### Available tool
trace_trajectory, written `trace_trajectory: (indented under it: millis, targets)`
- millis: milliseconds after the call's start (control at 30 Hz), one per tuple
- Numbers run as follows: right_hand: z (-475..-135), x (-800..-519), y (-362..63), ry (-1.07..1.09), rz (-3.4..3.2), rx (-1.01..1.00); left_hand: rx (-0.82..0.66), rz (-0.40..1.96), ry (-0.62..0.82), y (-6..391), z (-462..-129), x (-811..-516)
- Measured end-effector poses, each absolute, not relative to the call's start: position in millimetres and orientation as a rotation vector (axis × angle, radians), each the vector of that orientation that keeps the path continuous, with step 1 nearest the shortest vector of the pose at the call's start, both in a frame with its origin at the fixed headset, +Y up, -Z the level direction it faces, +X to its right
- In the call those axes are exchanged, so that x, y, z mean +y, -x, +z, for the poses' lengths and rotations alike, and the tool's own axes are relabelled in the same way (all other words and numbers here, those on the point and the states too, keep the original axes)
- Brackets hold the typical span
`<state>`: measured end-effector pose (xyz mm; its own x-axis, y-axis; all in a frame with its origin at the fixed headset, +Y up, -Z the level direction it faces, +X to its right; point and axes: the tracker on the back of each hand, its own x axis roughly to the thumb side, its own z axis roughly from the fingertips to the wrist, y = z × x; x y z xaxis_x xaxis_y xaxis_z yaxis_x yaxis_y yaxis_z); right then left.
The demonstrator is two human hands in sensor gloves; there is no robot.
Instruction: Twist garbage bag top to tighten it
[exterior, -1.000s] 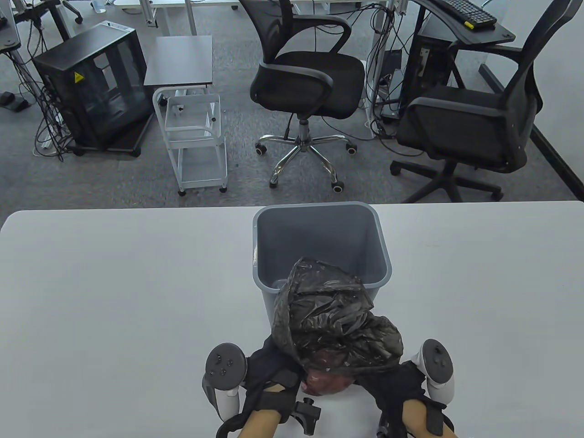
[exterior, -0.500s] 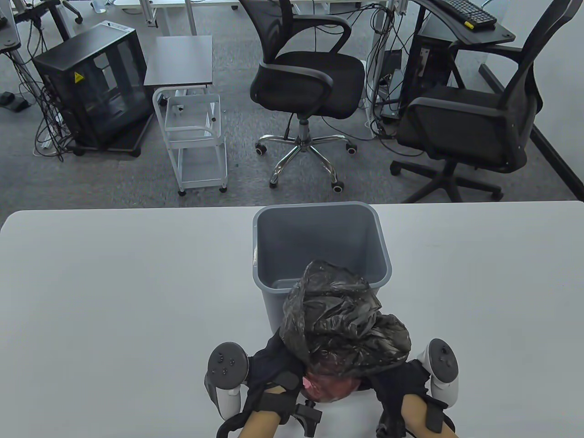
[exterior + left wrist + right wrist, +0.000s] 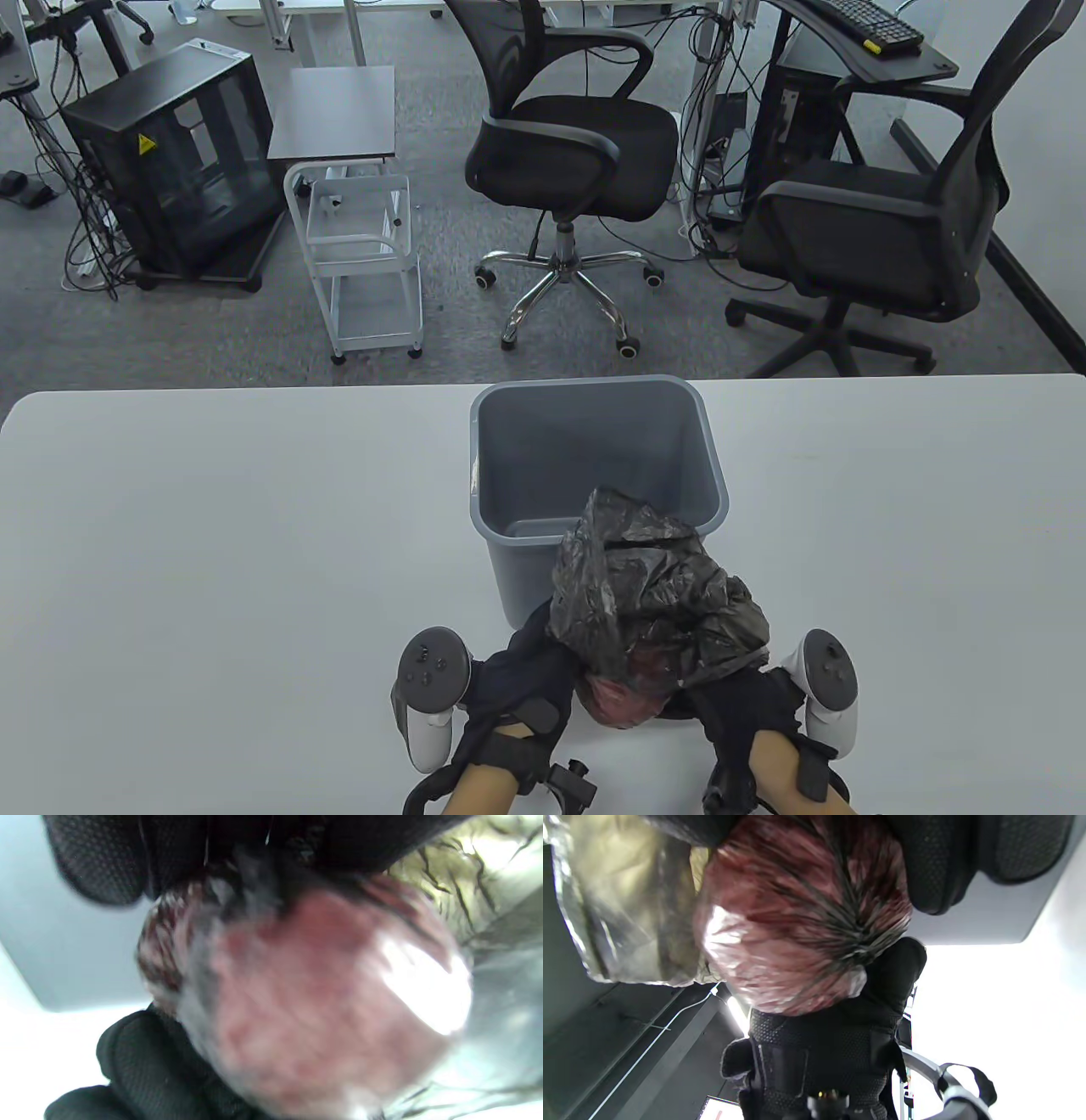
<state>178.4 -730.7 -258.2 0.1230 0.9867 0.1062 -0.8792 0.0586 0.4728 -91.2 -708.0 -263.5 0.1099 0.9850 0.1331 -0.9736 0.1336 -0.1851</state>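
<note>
1. White table (image 3: 212,543) carrying grey bin (image 3: 594,458); grey carpet, black office chairs (image 3: 568,144) beyond.
2. Black garbage bag (image 3: 653,594) at near edge, touching bin.
3. Left hand (image 3: 517,688) and right hand (image 3: 747,705) gripping bag.

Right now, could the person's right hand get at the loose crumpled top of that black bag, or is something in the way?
Probably yes. The right hand already grips the garbage bag low down, and its loose top stands just above, with nothing over it. Only the gray bin stands behind.
</note>
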Motion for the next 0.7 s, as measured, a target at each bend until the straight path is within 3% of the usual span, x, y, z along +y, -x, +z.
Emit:
trace_trajectory:
  millis: [133, 333, 533, 700]
  targets:
    - [-255, -727, -171, -0.543, 1.465, 0.271, -0.125, 1.292, -0.089, 101, -261, -704]
    - [-252, -718, -162, -0.74, 1.598, 0.281, -0.109, 1.315, -0.082, 100, -259, -704]
    - [-256, -727, -172, -0.53, 1.43, 0.263, -0.217, 1.418, 0.027, 94, -262, -707]
    - [-255, -732, -170, -0.526, 1.454, 0.308, -0.154, 1.332, -0.074, 96, -259, -702]
